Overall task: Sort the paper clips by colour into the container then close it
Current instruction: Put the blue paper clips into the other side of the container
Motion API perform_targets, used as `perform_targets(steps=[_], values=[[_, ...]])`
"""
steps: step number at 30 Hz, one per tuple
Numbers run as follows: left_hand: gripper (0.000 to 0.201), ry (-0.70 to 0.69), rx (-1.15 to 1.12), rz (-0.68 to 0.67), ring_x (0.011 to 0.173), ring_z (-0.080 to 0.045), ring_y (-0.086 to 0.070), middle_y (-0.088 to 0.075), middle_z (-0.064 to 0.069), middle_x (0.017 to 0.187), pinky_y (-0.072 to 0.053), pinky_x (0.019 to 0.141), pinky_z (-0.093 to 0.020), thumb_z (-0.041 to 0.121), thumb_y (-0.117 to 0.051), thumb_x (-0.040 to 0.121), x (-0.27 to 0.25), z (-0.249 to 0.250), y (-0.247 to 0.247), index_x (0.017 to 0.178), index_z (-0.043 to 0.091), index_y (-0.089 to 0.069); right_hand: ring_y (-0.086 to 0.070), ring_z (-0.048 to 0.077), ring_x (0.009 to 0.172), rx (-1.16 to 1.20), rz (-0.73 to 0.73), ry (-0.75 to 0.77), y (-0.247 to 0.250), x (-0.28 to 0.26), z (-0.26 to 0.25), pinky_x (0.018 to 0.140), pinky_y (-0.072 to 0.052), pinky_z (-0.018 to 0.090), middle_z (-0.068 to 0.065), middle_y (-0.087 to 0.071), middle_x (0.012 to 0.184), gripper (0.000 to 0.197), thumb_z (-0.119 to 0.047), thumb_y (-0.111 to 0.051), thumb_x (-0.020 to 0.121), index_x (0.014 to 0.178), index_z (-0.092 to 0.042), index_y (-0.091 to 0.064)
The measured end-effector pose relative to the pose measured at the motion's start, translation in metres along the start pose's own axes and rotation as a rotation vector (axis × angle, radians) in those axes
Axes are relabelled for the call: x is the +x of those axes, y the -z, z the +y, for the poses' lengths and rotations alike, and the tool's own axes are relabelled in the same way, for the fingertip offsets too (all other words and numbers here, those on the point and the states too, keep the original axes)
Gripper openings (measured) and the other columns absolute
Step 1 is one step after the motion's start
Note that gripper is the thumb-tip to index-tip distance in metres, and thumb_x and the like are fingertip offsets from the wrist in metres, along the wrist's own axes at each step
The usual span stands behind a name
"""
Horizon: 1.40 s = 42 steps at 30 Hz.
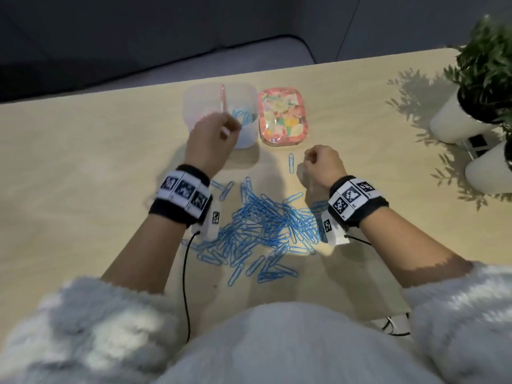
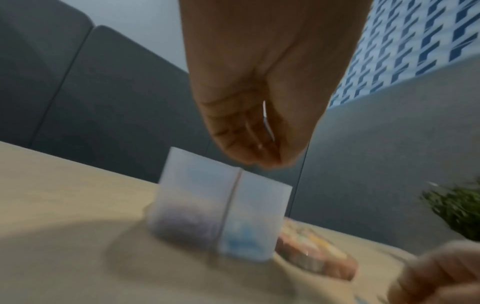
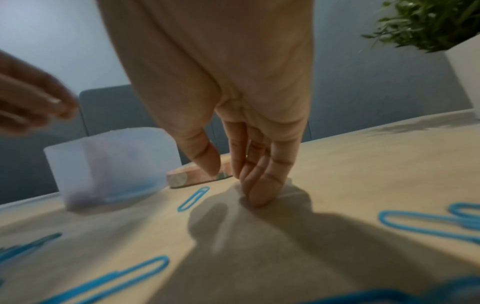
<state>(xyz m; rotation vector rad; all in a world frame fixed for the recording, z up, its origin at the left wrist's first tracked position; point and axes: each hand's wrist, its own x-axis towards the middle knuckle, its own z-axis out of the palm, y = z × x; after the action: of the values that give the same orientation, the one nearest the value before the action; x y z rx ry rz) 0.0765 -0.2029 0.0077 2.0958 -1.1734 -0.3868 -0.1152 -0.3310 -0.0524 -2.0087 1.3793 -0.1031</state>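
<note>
A translucent container (image 1: 194,106) with a pink divider (image 1: 223,98) stands at the table's far middle. Blue clips (image 1: 243,115) lie in its right compartment, and a purplish mass (image 2: 187,222) shows through the left one. My left hand (image 1: 230,128) hovers over its near rim with fingertips (image 2: 262,160) bunched together and no clip visible between them. The floral lid (image 1: 282,117) lies flat to the container's right. My right hand (image 3: 233,185) points down, its fingertips (image 3: 257,199) touching the table beside a single blue clip (image 1: 291,163). A large pile of blue clips (image 1: 263,225) lies between my wrists.
Two white pots (image 1: 454,120) holding green plants (image 1: 487,65) stand at the right edge. A dark sofa (image 1: 83,37) sits beyond the table's far edge. Wrist-camera cables (image 1: 185,273) trail toward my body.
</note>
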Motion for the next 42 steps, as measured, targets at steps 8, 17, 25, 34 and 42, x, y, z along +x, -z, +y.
perform_targets(steps=[8,17,25,34,42], values=[[0.037,0.192,0.342,-0.279,0.114,-0.037,-0.044,-0.049,-0.019,0.123,-0.036,0.099,-0.042,0.019,-0.058,0.085,-0.068,-0.059,-0.019,0.119,0.005,-0.055,-0.053,0.034,0.090,-0.155,-0.111,0.272,-0.042,-0.022,-0.041,0.071,-0.038,0.033,0.022,-0.056,0.096,0.015,-0.009,-0.050,0.082,0.086,-0.001,-0.061],[0.041,-0.002,0.325,-0.392,0.112,-0.034,-0.046,-0.052,-0.015,0.123,-0.033,0.100,-0.036,0.026,-0.059,0.086,-0.113,-0.042,-0.034,0.121,0.005,-0.055,-0.045,0.032,0.111,-0.320,-0.345,0.626,-0.061,-0.070,-0.036,0.095,-0.039,0.040,0.016,-0.053,0.115,0.033,-0.017,-0.050,0.090,0.121,-0.010,-0.059],[0.069,-0.012,0.425,-0.508,0.113,-0.029,-0.041,-0.045,-0.011,0.124,-0.036,0.097,-0.036,0.045,-0.074,0.068,-0.119,-0.039,-0.026,0.123,0.011,-0.049,-0.044,0.027,0.109,-0.458,-0.365,0.614,-0.045,-0.072,-0.024,0.094,-0.041,0.040,0.007,-0.049,0.119,0.065,-0.050,-0.071,0.070,0.121,-0.016,-0.052],[0.024,0.024,0.388,-0.467,0.099,-0.032,-0.054,-0.058,-0.016,0.104,-0.040,0.081,-0.038,0.018,-0.062,0.084,-0.103,-0.035,-0.031,0.105,0.005,-0.060,-0.048,0.032,0.109,-0.488,-0.388,0.650,-0.062,-0.077,-0.038,0.089,-0.037,0.039,0.017,-0.055,0.113,0.027,-0.013,-0.050,0.090,0.115,-0.004,-0.057],[0.020,0.083,0.309,-0.453,0.098,-0.032,-0.055,-0.060,-0.016,0.104,-0.038,0.078,-0.034,0.018,-0.059,0.087,-0.101,-0.038,-0.024,0.102,0.004,-0.059,-0.047,0.018,0.066,-0.094,-0.289,0.499,-0.004,-0.042,-0.068,0.052,-0.028,0.018,0.014,-0.056,0.066,0.011,-0.007,-0.065,0.080,0.079,0.003,-0.067]])
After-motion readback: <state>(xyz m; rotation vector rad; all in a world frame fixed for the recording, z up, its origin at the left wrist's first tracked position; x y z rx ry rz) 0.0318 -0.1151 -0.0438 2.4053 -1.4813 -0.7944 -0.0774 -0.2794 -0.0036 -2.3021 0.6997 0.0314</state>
